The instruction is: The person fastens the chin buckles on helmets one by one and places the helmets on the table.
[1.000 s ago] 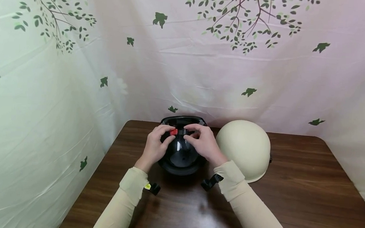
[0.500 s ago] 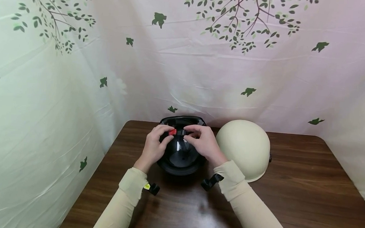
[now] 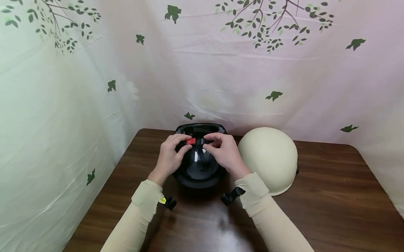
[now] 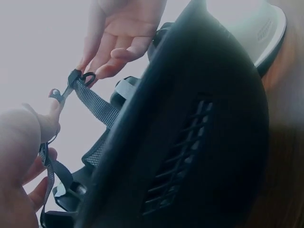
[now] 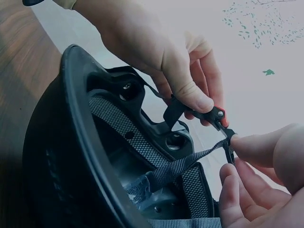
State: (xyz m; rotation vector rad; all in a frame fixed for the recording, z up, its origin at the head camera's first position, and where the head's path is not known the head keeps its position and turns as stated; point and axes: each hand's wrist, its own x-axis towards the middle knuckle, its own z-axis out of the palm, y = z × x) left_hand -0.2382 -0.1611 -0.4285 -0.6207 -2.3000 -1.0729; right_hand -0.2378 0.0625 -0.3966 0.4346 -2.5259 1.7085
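Note:
A glossy black helmet (image 3: 200,174) rests open side up near the table's back edge, its padding (image 5: 137,142) and webbing strap (image 5: 187,161) showing in the right wrist view. Above it, my left hand (image 3: 170,153) pinches the red part of the chin strap buckle (image 3: 191,141) between thumb and fingers. From the other side, my right hand (image 3: 226,155) pinches the black strap end (image 3: 200,141). Both parts come together between my fingertips. In the left wrist view, a strap (image 4: 97,104) runs from the right hand's piece down to the helmet.
A cream helmet (image 3: 268,159) sits dome up to the right, close beside my right forearm. Both stand on a dark wood table (image 3: 334,207). A pale curtain (image 3: 224,82) with printed leaves and birds hangs right behind and along the left side.
The head view has tilted slightly, so helmets and hands appear a little higher. Both hands keep their pinch on the buckle parts, with hardly any other movement.

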